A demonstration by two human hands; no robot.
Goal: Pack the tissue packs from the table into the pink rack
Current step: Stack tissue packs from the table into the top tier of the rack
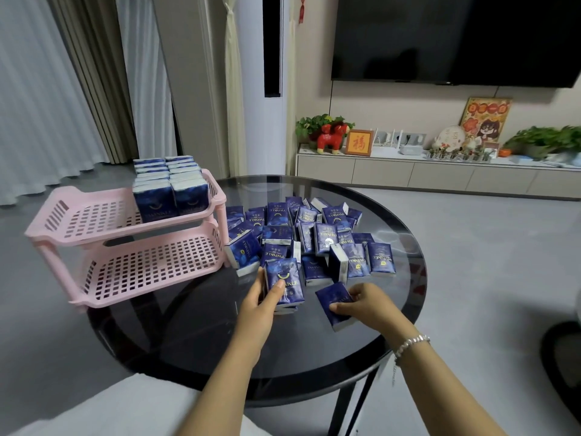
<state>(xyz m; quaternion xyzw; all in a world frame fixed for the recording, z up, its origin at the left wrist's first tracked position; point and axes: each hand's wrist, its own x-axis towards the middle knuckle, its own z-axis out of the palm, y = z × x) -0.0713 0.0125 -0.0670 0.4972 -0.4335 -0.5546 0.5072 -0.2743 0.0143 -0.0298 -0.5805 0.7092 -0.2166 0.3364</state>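
A loose heap of dark blue tissue packs (314, 237) lies on the round dark glass table (201, 335), spread from the table's centre toward 1 and 2 o'clock. At the near edge of the heap, about 6 o'clock from its middle, the left hand (259, 302) grips a small stack of packs (283, 286): thumb laid across the top face, fingers curled round the left side, the stack resting on the glass. At 3 o'clock from that stack, just beside it, the right hand (366, 302) pinches a single pack (336, 302) that lies tilted on the table, thumb on its near edge and fingers closed over its far corner. A beaded bracelet (410, 343) circles the right wrist.

At 9 to 10 o'clock from the heap stands the pink rack (103, 243), two perforated tiers at the table's left rim. Its upper tier holds two rows of upright packs (169, 187) packed against the right end; the rest of that tier and the lower tier (147, 269) are bare.
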